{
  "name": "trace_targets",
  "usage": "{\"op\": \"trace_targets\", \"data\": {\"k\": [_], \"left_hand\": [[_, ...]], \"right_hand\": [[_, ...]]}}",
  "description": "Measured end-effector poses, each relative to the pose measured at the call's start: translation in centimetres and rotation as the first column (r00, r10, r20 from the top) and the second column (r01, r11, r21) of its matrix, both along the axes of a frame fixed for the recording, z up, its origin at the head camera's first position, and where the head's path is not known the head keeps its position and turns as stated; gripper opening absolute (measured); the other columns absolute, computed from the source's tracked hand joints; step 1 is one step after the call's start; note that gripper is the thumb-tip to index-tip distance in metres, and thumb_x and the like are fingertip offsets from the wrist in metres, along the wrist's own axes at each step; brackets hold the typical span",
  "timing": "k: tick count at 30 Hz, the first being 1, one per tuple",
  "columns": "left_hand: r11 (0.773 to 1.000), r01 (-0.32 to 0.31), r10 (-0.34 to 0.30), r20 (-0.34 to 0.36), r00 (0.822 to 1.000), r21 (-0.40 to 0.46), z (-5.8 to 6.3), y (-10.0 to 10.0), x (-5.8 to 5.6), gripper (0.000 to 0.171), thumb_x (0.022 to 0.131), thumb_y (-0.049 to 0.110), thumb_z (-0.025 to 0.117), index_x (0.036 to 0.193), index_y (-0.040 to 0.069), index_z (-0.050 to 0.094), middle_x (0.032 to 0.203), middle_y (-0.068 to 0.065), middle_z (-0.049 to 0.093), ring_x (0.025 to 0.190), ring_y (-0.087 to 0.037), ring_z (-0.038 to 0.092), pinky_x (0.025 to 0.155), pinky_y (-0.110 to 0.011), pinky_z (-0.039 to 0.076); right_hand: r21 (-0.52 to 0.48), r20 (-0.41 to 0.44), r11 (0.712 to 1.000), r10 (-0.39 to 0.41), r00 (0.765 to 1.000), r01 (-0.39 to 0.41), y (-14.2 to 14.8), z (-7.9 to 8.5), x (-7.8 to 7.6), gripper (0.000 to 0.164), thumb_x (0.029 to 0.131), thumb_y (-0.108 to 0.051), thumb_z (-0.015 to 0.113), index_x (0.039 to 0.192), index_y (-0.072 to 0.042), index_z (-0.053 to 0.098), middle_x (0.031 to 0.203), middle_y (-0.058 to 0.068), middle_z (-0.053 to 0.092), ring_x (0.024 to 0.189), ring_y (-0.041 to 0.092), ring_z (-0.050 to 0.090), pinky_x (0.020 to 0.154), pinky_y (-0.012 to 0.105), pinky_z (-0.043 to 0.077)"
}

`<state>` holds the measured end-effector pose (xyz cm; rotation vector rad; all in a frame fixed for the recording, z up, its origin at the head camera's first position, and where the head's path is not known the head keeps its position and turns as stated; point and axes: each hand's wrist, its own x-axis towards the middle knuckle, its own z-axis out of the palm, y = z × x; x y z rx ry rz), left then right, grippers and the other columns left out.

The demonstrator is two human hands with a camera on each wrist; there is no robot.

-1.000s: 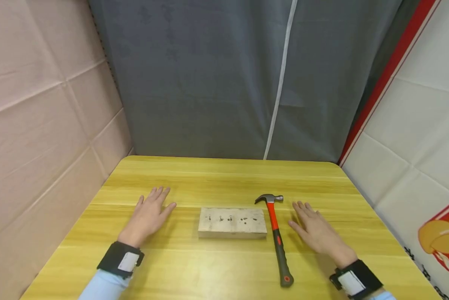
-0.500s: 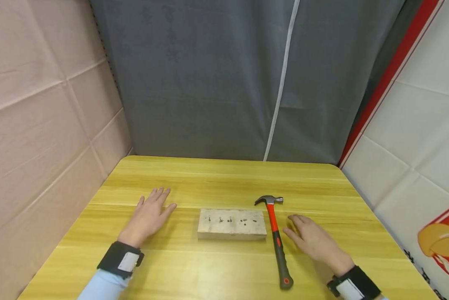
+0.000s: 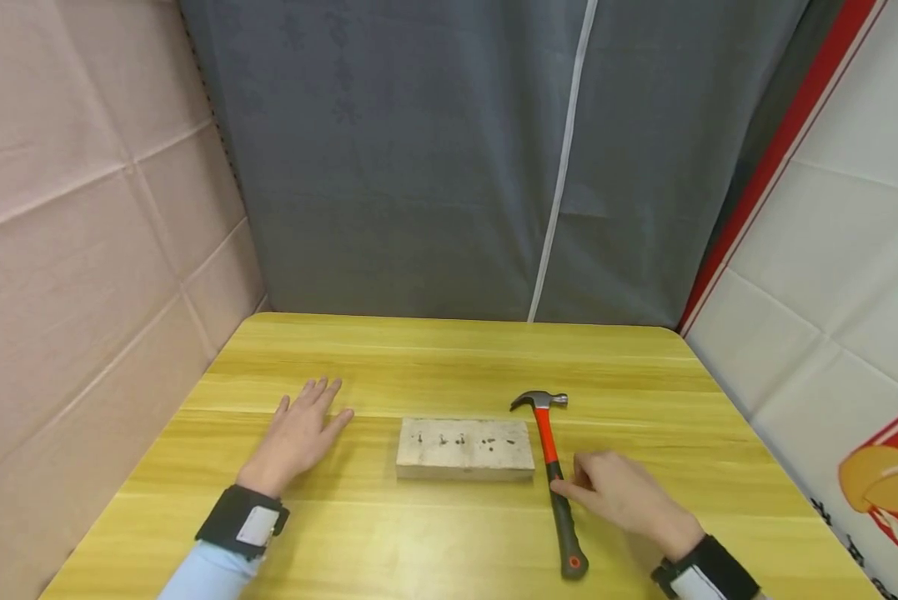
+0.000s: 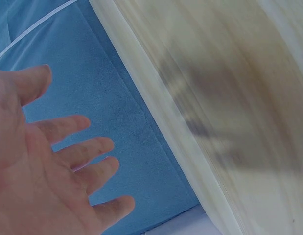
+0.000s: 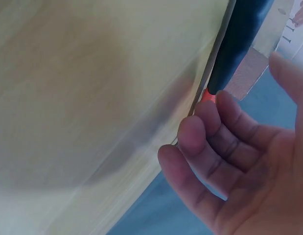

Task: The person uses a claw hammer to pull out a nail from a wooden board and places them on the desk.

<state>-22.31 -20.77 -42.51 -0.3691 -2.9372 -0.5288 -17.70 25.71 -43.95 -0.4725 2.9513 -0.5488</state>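
Note:
A claw hammer point(image 3: 564, 521) with a red and dark grey handle lies on the table, its head pointing away from me. My right hand point(image 3: 629, 493) is at the right side of that handle, fingers loosely bent, thumb reaching over the grip. In the right wrist view, bent fingers point(image 5: 193, 134) come close beside the hammer point(image 5: 239, 46) without closing round it; whether they touch is unclear. Left of the hammer sits a pale wooden block point(image 3: 465, 460) with several small dark marks on top. My left hand point(image 3: 287, 443) is spread palm down over the left side, holding nothing.
The yellow wood-grain table point(image 3: 418, 542) has rounded far corners. Behind it hangs a grey curtain point(image 3: 403, 167) with a white strip. Pale fabric point(image 3: 96, 250) borders the left, and a white printed sheet point(image 3: 831, 275) the right.
My right hand has moved left and nearer to me, up to the hammer's handle, and its fingers have bent from straight. The left hand, hammer and block stay in place.

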Motion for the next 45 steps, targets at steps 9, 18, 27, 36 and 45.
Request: {"op": "trace_targets", "data": {"k": [9,18,27,36,45], "left_hand": [[1.000,-0.004,0.004,0.003,1.000,-0.002,-0.2,0.1,0.0,0.064,0.109,0.041,0.049,0.155,-0.002,0.038,0.158,-0.029,0.032,0.147,-0.048,0.026,0.115,-0.073,0.015],[1.000,-0.004,0.004,-0.001,1.000,-0.007,-0.2,0.1,0.2,0.067,0.109,0.045,0.046,0.155,-0.002,0.038,0.158,-0.030,0.032,0.147,-0.049,0.026,0.114,-0.074,0.014],[1.000,0.001,-0.001,-0.004,1.000,-0.002,0.1,0.3,0.0,0.064,0.109,0.040,0.049,0.155,-0.003,0.038,0.158,-0.030,0.031,0.147,-0.049,0.026,0.114,-0.074,0.014],[1.000,-0.001,0.001,0.002,1.000,-0.008,0.2,0.4,0.0,0.066,0.109,0.043,0.047,0.156,-0.003,0.037,0.159,-0.030,0.031,0.147,-0.049,0.026,0.115,-0.073,0.014],[1.000,-0.005,0.005,0.007,1.000,-0.008,-0.2,0.4,0.1,0.066,0.109,0.044,0.046,0.156,-0.002,0.037,0.159,-0.029,0.030,0.147,-0.049,0.026,0.115,-0.073,0.013]], "right_hand": [[0.010,0.030,0.995,0.099,0.995,-0.099,-0.1,-0.8,0.0,0.044,0.091,-0.061,0.069,0.072,-0.023,0.056,0.057,-0.015,0.046,0.047,0.001,0.039,0.044,0.020,0.028],[-0.028,0.037,0.993,0.112,0.993,-0.111,-0.2,-1.1,-0.1,0.041,0.094,-0.054,0.070,0.072,-0.022,0.055,0.058,-0.015,0.046,0.048,0.000,0.038,0.044,0.020,0.027],[-0.014,0.035,1.000,0.022,0.999,-0.022,-0.4,-0.9,-0.7,0.035,0.094,-0.043,0.074,0.076,-0.020,0.055,0.059,-0.011,0.047,0.048,0.003,0.039,0.045,0.019,0.027],[0.049,0.000,0.993,-0.105,0.994,0.105,-0.6,-0.5,-0.8,0.038,0.094,-0.044,0.074,0.076,-0.018,0.052,0.059,-0.005,0.046,0.049,0.009,0.038,0.045,0.022,0.025],[0.084,0.060,0.989,-0.129,0.990,0.124,-0.7,-0.9,-0.6,0.041,0.088,-0.047,0.079,0.075,-0.016,0.056,0.059,-0.003,0.050,0.048,0.010,0.042,0.045,0.024,0.027]]}}
